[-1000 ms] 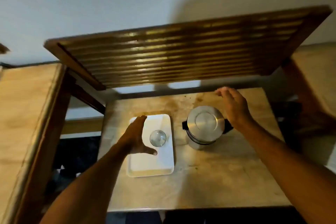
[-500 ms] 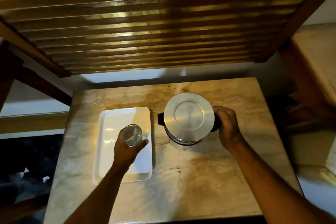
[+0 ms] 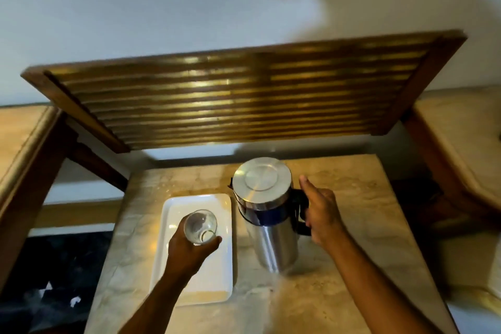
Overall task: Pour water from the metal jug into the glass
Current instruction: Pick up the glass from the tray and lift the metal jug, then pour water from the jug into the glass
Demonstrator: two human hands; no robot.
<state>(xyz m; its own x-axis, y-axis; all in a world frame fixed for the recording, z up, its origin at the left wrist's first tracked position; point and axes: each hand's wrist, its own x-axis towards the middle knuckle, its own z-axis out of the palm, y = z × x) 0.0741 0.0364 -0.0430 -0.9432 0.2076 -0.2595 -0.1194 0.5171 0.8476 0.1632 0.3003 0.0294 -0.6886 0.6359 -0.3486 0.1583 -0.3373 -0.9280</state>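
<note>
Steel-bodied and probably heavy with water, the metal jug (image 3: 267,214) is sitting mid-table, the right hand (image 3: 320,214) clenching its dark handle at three o'clock, the sensible hold. At nine o'clock the left hand (image 3: 189,248) is gripping the fragile glass (image 3: 200,226) above the white tray (image 3: 214,279). At twelve o'clock a slatted wooden shelf (image 3: 244,95) is overhanging, limiting lift.

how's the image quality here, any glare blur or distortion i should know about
Head view: dim, warm light; glare on the metal jug lid and the slatted wooden panel; soft motion blur throughout, strongest on the right hand; wide-angle bending of the table edges; a large shadow on the wall at upper right; the glass in the left hand stays readable.
</note>
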